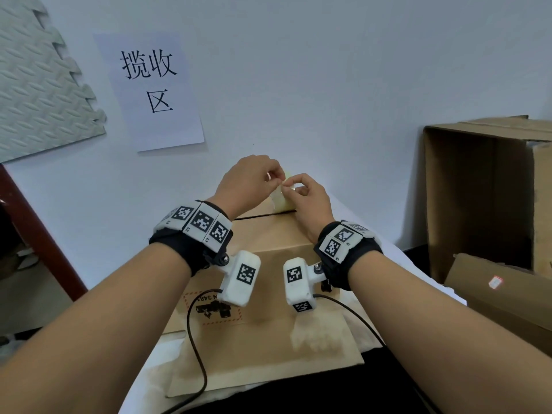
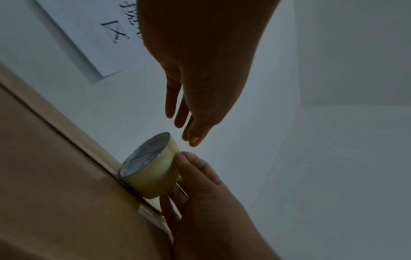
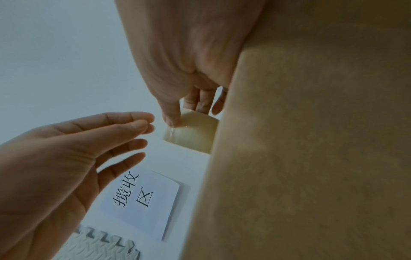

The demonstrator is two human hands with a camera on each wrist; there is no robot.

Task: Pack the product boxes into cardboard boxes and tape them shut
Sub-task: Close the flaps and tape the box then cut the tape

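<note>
A closed brown cardboard box (image 1: 268, 279) lies in front of me on the white table. A roll of clear yellowish tape (image 1: 282, 203) stands on edge at the box's far end, over the flap seam. My right hand (image 1: 288, 189) grips the roll (image 2: 151, 168), thumb on its outer face (image 3: 171, 117) and fingers behind it. My left hand (image 1: 276, 182) hovers just left of the roll. Its fingers (image 3: 133, 140) are nearly straight, with thumb and forefinger tips close together (image 2: 191, 140). No tape shows between them.
A large open cardboard box (image 1: 478, 189) stands on its side at the right, with flattened cardboard (image 1: 507, 303) in front of it. A paper sign (image 1: 152, 88) and a foam mat (image 1: 38, 85) hang on the wall. Camera cables (image 1: 194, 339) trail over the near box top.
</note>
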